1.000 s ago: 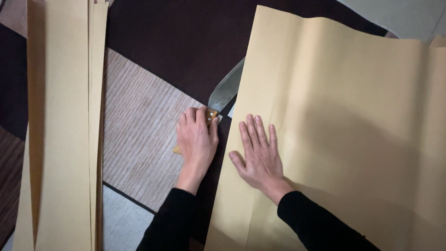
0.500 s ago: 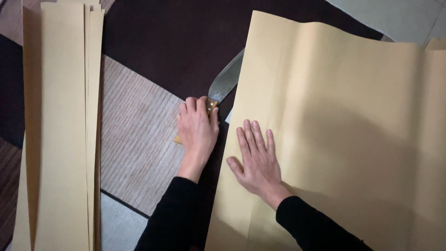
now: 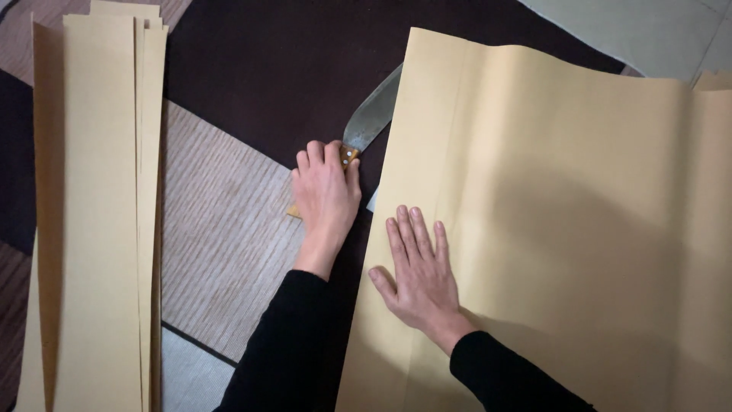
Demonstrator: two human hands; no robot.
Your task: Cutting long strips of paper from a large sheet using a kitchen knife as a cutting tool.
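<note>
A large tan paper sheet (image 3: 557, 229) lies folded on a patterned rug (image 3: 221, 229). My right hand (image 3: 422, 276) rests flat on its left part, fingers spread, pressing it down. My left hand (image 3: 325, 194) is closed around the wooden handle of a big knife (image 3: 372, 116). The grey blade points away from me, and its tip goes under the left edge of the paper sheet. Both my arms are in black sleeves.
A stack of long, narrow tan paper strips (image 3: 99, 221) lies along the left side on the rug. A pale grey surface (image 3: 648, 30) shows at the top right, and another tan sheet edge (image 3: 717, 80) at the far right.
My left hand has pushed the knife forward along the paper's left edge, away from me. My right hand has stayed flat on the sheet. The view has shifted slightly.
</note>
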